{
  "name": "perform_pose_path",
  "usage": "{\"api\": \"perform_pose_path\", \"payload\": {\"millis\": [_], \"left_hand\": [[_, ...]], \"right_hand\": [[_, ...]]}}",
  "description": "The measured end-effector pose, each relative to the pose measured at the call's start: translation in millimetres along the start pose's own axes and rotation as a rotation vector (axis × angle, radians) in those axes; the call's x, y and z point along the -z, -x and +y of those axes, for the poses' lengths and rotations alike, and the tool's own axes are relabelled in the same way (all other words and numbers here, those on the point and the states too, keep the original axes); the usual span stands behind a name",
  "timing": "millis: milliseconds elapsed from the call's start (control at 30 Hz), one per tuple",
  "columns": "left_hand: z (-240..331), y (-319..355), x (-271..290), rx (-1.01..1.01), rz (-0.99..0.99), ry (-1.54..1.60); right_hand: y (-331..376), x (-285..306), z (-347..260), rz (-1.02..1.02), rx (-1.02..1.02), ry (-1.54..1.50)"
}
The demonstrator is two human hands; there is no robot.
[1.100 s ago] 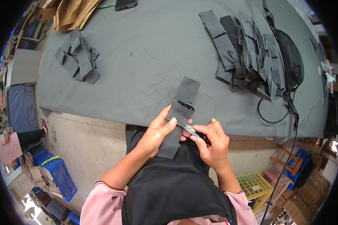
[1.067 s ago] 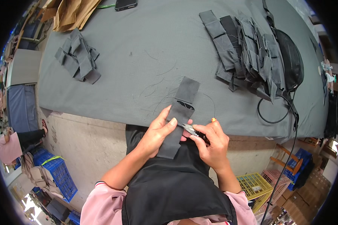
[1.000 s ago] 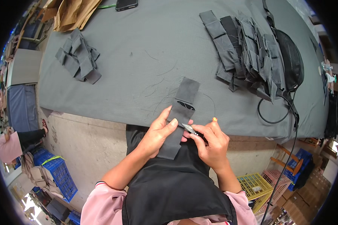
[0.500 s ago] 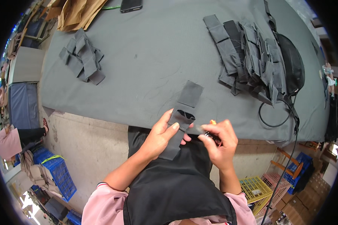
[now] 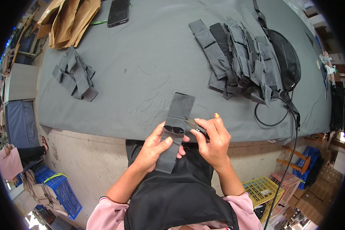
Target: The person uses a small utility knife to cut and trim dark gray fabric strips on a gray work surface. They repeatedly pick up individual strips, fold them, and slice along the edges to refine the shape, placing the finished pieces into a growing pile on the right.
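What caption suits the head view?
Left hand holds a grey fabric pouch while right hand applies small snips.

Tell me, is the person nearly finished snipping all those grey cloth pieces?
Probably not. The small pile at the left may be the finished ones. The left hand holds one grey pouch piece while the right hand works small snips at it. A bigger stack waits at the right.

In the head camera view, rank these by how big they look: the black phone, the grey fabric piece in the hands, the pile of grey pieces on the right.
1. Pile of grey pieces, clearly largest.
2. Grey fabric piece, though it is nearer the camera.
3. Black phone, smallest, and farthest away.
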State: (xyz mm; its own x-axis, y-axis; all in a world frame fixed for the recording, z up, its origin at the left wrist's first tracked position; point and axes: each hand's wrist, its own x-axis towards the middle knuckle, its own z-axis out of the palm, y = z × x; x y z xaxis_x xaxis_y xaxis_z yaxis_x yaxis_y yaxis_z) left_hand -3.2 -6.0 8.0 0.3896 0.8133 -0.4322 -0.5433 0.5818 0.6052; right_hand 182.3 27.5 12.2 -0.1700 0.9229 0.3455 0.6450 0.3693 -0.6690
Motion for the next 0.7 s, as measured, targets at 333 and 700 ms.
{"api": "perform_pose_path", "payload": {"millis": [333, 700], "left_hand": [[-2, -1, 1, 0.005, 0.004, 0.015], [-9, 4, -2, -0.093, 0.048, -0.238]], "right_hand": [[1, 1, 4, 0.049, -0.02, -0.108], [-4, -17, -1, 0.004, 0.138, -0.01]]}}
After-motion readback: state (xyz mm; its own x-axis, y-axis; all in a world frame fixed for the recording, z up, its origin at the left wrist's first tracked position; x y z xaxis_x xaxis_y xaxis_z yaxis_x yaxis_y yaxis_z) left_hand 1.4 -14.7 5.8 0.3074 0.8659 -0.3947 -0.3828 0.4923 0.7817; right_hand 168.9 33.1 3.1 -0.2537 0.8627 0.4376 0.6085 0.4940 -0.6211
